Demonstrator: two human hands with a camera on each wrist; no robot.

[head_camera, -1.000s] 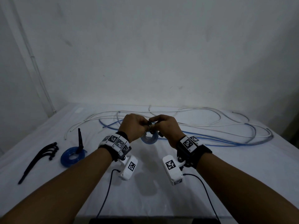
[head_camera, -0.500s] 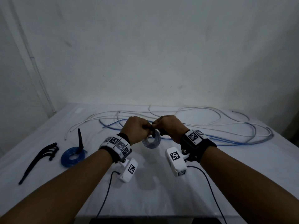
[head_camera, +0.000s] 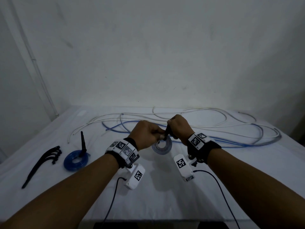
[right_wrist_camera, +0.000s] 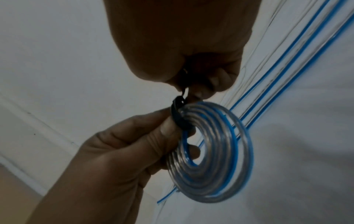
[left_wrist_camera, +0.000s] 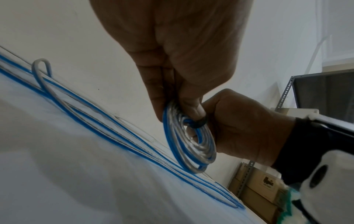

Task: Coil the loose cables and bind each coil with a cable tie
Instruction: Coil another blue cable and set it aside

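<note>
A small coil of clear and blue cable [head_camera: 162, 146] [left_wrist_camera: 189, 141] [right_wrist_camera: 210, 153] hangs in the air above the white table [head_camera: 165, 195]. My left hand [head_camera: 146, 134] [right_wrist_camera: 122, 151] pinches the coil at its top edge. A black cable tie [head_camera: 167, 133] [left_wrist_camera: 199, 122] [right_wrist_camera: 179, 116] loops round the coil's strands there. My right hand [head_camera: 179, 126] [left_wrist_camera: 239, 128] grips the tie's tail above the loop, fingers curled round it. A blue coil [head_camera: 76, 160] with a black tie standing up from it lies at the left.
Several spare black cable ties [head_camera: 42, 162] lie at the far left. Long loose white cables [head_camera: 206, 116] and blue cables [head_camera: 231, 142] sprawl across the back of the table up to the wall. Boxes and a metal shelf [left_wrist_camera: 287, 94] stand off the table's right side.
My right hand has risen up and back with the tie's tail, and the tail now shows between the hands. The coil has turned to face me more.
</note>
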